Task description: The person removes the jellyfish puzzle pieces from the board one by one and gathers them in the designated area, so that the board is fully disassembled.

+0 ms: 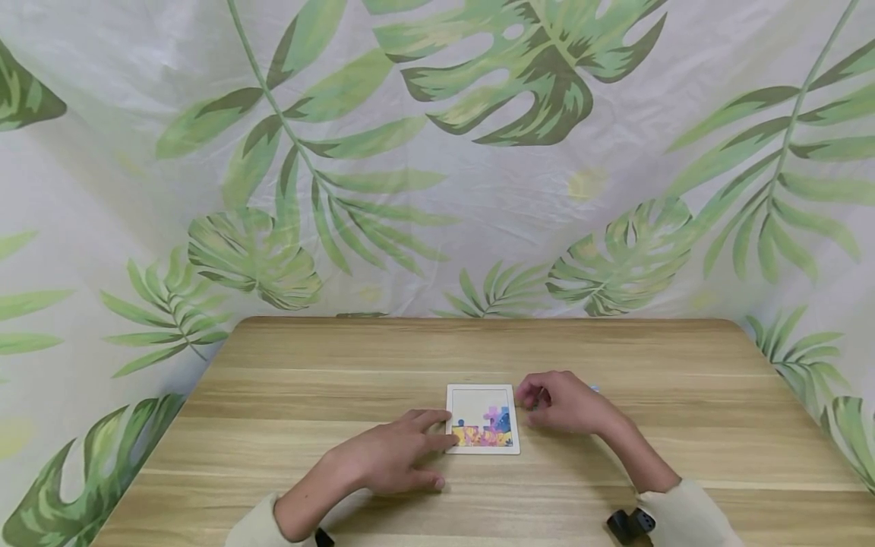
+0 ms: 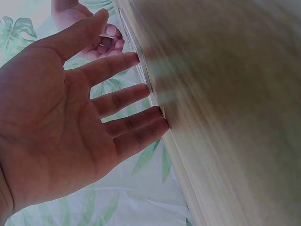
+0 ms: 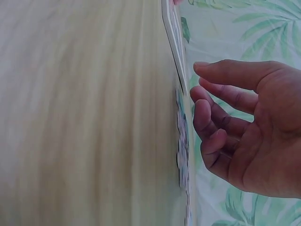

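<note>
A white-framed jigsaw puzzle tray lies flat on the table, with joined colourful pieces along its bottom and up its right side; its upper part shows a pale bare base. My left hand rests at the tray's left edge, fingers spread and fairly straight, fingertips touching frame and table. Just right of the tray, my right hand hovers with loosely curled fingers. Its thumb and fingertips stand apart with nothing visible between them. Loose puzzle pieces lie on the table below that hand, mostly hidden from the head view.
The wooden table extends around the tray on all sides. A leaf-patterned cloth hangs behind its far edge. A bit of a light blue piece shows behind my right wrist. A black wrist device sits by the right sleeve.
</note>
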{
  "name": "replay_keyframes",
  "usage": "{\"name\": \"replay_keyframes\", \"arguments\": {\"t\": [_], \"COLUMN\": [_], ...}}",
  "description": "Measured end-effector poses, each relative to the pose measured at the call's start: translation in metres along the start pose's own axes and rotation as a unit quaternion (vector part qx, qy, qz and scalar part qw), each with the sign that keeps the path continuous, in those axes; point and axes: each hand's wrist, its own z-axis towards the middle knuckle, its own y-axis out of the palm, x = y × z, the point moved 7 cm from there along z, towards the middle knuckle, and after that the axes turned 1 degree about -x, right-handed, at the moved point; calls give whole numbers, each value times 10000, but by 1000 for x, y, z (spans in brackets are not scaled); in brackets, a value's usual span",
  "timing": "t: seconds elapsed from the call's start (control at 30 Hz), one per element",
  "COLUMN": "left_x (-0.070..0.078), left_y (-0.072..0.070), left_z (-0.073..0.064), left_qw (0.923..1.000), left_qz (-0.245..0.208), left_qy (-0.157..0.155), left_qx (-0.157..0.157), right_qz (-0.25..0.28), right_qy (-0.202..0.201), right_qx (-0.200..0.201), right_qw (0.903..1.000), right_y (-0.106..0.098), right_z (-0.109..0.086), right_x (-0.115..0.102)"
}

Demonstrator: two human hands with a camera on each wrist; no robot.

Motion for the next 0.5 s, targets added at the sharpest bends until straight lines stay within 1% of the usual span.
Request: {"name": "replay_keyframes", "arguments": {"t": [0.13, 0.5], "left_x": [0, 0], "left_y": [0, -1], "left_z": [0, 0], "left_qw": [10000, 10000], "left_qz": [-3, -40], "left_qy": [23, 59], "left_qx": [24, 37], "right_qz": [-15, 99], "right_qy": [-132, -274], "right_qx": [-41, -300], "right_qw": [9999, 9991], "right_y": [5, 16], "right_z": [5, 16], "right_x": [-5, -13]}}
